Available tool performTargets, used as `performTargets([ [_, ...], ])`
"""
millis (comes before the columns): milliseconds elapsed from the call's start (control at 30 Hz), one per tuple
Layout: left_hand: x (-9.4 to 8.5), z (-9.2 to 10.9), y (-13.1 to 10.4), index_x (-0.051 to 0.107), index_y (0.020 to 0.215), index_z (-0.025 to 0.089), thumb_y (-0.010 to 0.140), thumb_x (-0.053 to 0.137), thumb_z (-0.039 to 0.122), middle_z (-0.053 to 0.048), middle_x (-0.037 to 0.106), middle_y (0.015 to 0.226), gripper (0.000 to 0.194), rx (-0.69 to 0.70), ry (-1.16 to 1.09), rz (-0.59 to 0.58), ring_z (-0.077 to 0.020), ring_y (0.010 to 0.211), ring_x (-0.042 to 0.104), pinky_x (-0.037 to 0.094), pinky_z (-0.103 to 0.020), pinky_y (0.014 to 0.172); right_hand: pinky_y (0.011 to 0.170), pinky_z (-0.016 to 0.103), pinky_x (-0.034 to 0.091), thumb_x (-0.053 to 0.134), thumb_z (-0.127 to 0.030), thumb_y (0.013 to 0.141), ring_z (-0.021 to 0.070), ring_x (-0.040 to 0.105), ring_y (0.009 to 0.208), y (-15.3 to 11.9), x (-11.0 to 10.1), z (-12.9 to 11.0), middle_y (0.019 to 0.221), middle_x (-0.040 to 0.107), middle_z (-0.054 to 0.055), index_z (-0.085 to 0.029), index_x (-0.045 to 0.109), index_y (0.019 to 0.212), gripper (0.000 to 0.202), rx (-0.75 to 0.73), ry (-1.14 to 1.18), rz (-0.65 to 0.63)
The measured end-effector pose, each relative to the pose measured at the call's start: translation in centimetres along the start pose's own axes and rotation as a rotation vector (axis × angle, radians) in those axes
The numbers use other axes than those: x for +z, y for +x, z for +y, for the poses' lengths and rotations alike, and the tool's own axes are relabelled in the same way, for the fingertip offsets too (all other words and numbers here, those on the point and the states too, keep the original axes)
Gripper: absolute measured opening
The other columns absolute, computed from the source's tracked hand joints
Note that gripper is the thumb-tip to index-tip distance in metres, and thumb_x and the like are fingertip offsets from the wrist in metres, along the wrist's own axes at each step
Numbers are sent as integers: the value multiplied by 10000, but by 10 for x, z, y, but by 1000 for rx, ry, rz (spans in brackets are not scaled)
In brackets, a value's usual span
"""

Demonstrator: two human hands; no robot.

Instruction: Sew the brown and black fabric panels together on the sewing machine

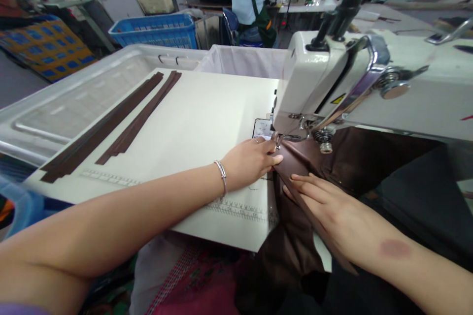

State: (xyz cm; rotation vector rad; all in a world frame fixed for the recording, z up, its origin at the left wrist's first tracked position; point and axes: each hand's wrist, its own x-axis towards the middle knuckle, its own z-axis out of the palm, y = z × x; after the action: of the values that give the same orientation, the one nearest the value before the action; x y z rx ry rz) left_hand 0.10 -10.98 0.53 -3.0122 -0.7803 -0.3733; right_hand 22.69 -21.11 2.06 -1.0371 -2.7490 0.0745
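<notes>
1. Currently, a brown fabric strip [290, 168] lies at the sewing machine's [310, 78] presser foot [277, 142], just beyond the left fingers [269, 147]. These rest bent on its edge; whether they pinch or only press, I cannot tell.
2. The right fingers [314, 188], nearer the wearer, grasp the strip, which runs between them.
3. Progress looks partial: the strip's front end is at the foot, while a length trails past the right fingers, apparently unsewn. Any finished stitching is too small to make out.
4. Left of the left fingers, well apart, two groups of brown strips [105, 125] [138, 117] lie on the table [207, 113], away from the needle; whether they are sewn, I cannot tell.
</notes>
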Motion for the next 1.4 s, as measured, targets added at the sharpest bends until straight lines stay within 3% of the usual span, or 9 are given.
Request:
performTargets([
  [233, -5, -1, 5, 546, 1243, 195, 932, 431, 190, -90, 543, 1230, 331, -75, -66, -19, -221, 1114, 506, 414, -376, 993, 1074, 486, 375, 414, -66, 830, 257, 465, 1241, 7, 3, 16, 1306, 554, 106, -120, 560, 1264, 461, 4, -11, -48],
  [367, -44, 65, -50, 584, 1068, 135, 912, 408, 178, -90, 620, 1032, 240, -363, -308, -37, -201, 969, 563, 457, -352, 899, 1094, 493, 342, 411, -54, 823, 246, 431, 1275, 4, 7, 18, 1353, 521, 97, -130, 519, 1314, 509, 20, -15, -50],
  [433, -50, 105, -90, 601, 768, 177, 919, 418, 265, -33, 614, 741, 253, -526, -549, -222, -166, 708, 575, 483, -290, 691, 1096, 490, 339, 407, -34, 804, 241, 424, 1285, 4, 9, 19, 1362, 515, 97, -129, 518, 1315, 531, 21, -13, -46],
  [533, -32, 148, -128, 642, 772, 165, 713, 673, 560, -78, 660, 810, 400, -710, -868, -414, -232, 753, 611, 495, -334, 705, 1091, 478, 348, 414, -29, 794, 230, 444, 1272, 6, 9, 19, 1342, 535, 100, -132, 535, 1298, 529, 26, -1, -39],
  [667, -6, 169, -125, 638, 1042, 167, 702, 673, 510, -49, 675, 912, 484, -907, -1435, -406, -237, 890, 620, 499, -333, 776, 1077, 481, 362, 446, -50, 797, 227, 469, 1253, 7, 7, 17, 1313, 559, 114, -148, 559, 1277, 503, 47, 16, -31],
  [833, -52, 96, -120, 653, 931, 128, 717, 620, 326, -18, 644, 719, 293, -1000, -1629, -240, -147, 658, 599, 485, -267, 661, 1074, 471, 353, 464, -129, 872, 231, 489, 1238, 11, -1, 16, 1331, 548, 99, -166, 549, 1294, 431, 95, 0, -101],
  [1033, -113, -44, -79, 659, 724, 135, 714, 554, 186, -25, 587, 586, 117, -767, -382, -357, -143, 562, 560, 436, -241, 587, 909, 402, 484, 440, -144, 914, 219, 631, 1017, 36, -7, -5, 1128, 670, 89, -184, 606, 1220, 351, 106, -33, -115],
  [1200, -83, -35, -22, 591, 965, 130, 766, 554, 134, -117, 640, 916, 202, -663, -136, -202, -238, 899, 623, 456, -334, 816, 943, 364, 445, 454, -51, 866, 219, 575, 1069, 39, 3, -46, 1138, 633, 112, -141, 673, 1028, 287, 97, -75, -107],
  [1400, -80, 9, -27, 551, 1090, 183, 866, 512, 292, -40, 677, 965, 252, -453, -310, -255, -168, 875, 640, 485, -271, 795, 776, 351, 476, 479, -43, 836, 213, 564, 833, 39, 2, -58, 930, 610, 91, -143, 637, 997, 247, 250, -80, -64],
])
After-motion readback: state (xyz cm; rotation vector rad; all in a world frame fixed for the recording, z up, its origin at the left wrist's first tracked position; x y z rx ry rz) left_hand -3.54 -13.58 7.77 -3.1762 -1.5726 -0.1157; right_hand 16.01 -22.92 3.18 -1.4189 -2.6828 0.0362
